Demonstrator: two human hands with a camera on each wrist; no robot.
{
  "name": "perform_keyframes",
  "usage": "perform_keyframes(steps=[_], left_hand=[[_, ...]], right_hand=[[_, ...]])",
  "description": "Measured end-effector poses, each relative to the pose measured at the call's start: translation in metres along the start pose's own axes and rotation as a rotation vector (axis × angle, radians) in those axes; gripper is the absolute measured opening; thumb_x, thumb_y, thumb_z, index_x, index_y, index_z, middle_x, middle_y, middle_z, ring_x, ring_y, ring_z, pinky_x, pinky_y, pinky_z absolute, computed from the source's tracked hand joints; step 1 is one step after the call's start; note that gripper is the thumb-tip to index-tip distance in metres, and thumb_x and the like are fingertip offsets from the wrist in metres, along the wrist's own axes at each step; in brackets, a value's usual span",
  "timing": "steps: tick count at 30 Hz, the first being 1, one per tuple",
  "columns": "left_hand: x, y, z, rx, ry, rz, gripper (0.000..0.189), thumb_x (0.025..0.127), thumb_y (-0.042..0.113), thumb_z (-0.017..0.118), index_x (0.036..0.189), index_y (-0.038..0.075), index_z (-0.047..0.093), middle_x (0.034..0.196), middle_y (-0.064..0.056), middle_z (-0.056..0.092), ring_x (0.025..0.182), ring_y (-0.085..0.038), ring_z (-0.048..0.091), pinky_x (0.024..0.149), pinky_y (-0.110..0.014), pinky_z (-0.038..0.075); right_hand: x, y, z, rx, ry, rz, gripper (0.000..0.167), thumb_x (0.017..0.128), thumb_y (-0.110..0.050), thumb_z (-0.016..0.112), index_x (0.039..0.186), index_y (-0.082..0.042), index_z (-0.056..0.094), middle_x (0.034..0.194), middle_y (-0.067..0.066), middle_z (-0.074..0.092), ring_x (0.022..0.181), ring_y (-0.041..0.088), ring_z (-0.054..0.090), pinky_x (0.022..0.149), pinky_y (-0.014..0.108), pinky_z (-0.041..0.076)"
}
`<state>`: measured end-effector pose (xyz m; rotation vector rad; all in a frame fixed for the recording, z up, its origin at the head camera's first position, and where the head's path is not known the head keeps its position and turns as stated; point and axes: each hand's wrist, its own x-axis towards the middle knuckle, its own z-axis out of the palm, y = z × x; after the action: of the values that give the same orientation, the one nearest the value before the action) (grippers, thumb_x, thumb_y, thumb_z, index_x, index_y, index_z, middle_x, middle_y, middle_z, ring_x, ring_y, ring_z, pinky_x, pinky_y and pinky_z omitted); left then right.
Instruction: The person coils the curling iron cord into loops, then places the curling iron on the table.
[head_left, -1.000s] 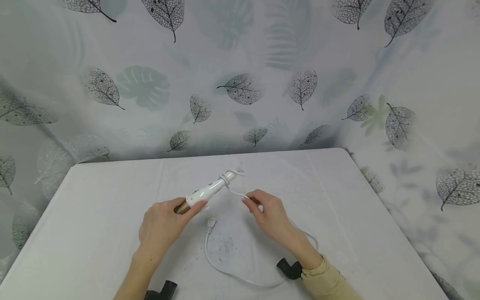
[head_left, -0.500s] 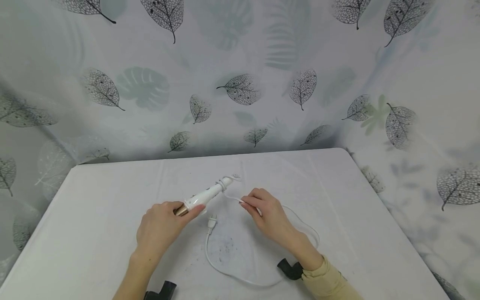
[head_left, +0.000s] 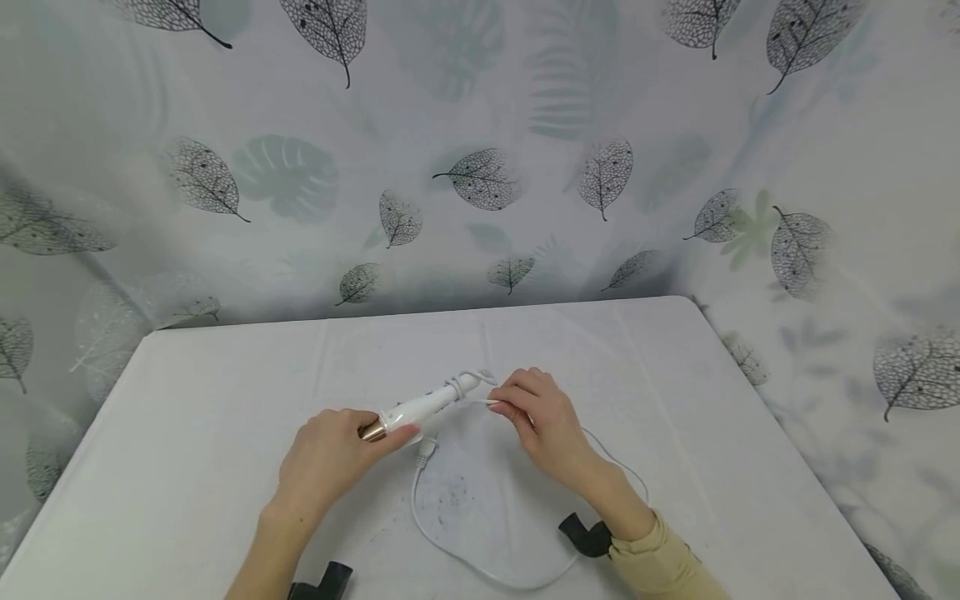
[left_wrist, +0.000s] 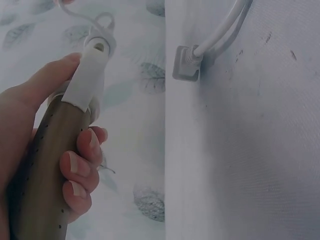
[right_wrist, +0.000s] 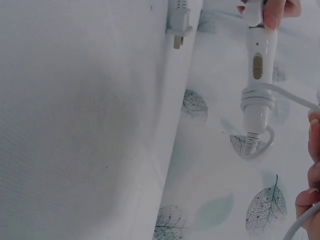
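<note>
A white curling iron (head_left: 427, 406) with a gold barrel (left_wrist: 47, 170) is held tilted above the table. My left hand (head_left: 322, 458) grips the barrel, its fingers wrapped round it and the thumb up by the white clamp (left_wrist: 86, 75). The white cord (right_wrist: 287, 95) circles the far end of the handle in a few turns. Between thumb and fingers, my right hand (head_left: 551, 433) pinches that cord just right of the handle. In the right wrist view, a gold switch (right_wrist: 257, 67) shows on the handle.
The cord's plug (head_left: 427, 450) is close below the curling iron, with cord looping over the white table (head_left: 225, 467) and behind the right forearm. Black wrist mounts (head_left: 322, 581) show at the lower edge. Leaf-patterned sheeting (head_left: 450, 108) surrounds the table.
The curling iron's cord end has dipped nearer the table and, lately, shifted right. My right hand moved slightly left, then back right and up, still pinching the cord. My left grip stays.
</note>
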<state>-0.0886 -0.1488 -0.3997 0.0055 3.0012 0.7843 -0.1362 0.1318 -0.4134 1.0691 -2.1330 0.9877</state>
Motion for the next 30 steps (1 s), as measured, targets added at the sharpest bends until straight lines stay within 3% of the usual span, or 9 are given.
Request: perform_keyframes(steps=[6, 12, 18, 24, 30], left_hand=[[-0.001, 0.0, 0.004, 0.058, 0.018, 0.128, 0.057, 0.079, 0.077, 0.062, 0.06, 0.025, 0.05, 0.055, 0.011, 0.037, 0.053, -0.007, 0.036, 0.05, -0.025, 0.028], [-0.001, 0.001, 0.006, 0.058, -0.043, 0.202, 0.058, 0.076, 0.08, 0.061, 0.058, 0.027, 0.045, 0.053, 0.015, 0.034, 0.05, -0.002, 0.032, 0.048, -0.022, 0.027], [-0.001, 0.0, 0.008, 0.071, -0.079, 0.316, 0.056, 0.077, 0.077, 0.064, 0.057, 0.029, 0.043, 0.053, 0.018, 0.027, 0.05, 0.002, 0.027, 0.048, -0.019, 0.023], [-0.002, -0.002, 0.011, 0.048, -0.012, 0.51, 0.054, 0.077, 0.072, 0.069, 0.058, 0.031, 0.039, 0.054, 0.022, 0.019, 0.051, 0.007, 0.021, 0.048, -0.016, 0.019], [-0.003, 0.0, 0.013, 0.015, 0.101, 0.695, 0.049, 0.076, 0.065, 0.076, 0.061, 0.033, 0.043, 0.055, 0.025, 0.02, 0.051, 0.011, 0.017, 0.047, -0.01, 0.014]], right_hand=[[0.001, 0.003, -0.001, -0.015, 0.021, -0.004, 0.014, 0.081, -0.003, 0.078, 0.093, -0.007, 0.073, 0.086, -0.001, 0.062, 0.074, 0.016, 0.046, 0.07, 0.027, 0.034], [0.0, 0.007, -0.004, 0.006, 0.024, 0.022, 0.016, 0.079, 0.001, 0.078, 0.091, -0.009, 0.074, 0.086, 0.0, 0.061, 0.076, 0.016, 0.05, 0.067, 0.019, 0.04], [-0.002, 0.009, -0.004, 0.022, -0.002, 0.025, 0.005, 0.085, -0.009, 0.075, 0.089, -0.012, 0.075, 0.086, 0.0, 0.06, 0.076, 0.014, 0.05, 0.066, 0.021, 0.041], [-0.003, 0.01, -0.007, 0.099, -0.099, 0.08, 0.012, 0.081, -0.004, 0.078, 0.089, -0.012, 0.075, 0.085, -0.002, 0.062, 0.078, 0.012, 0.053, 0.067, 0.02, 0.044], [-0.003, 0.008, -0.012, 0.275, -0.226, 0.232, 0.013, 0.082, 0.001, 0.076, 0.091, -0.009, 0.077, 0.083, -0.003, 0.065, 0.079, 0.009, 0.056, 0.068, 0.022, 0.049]])
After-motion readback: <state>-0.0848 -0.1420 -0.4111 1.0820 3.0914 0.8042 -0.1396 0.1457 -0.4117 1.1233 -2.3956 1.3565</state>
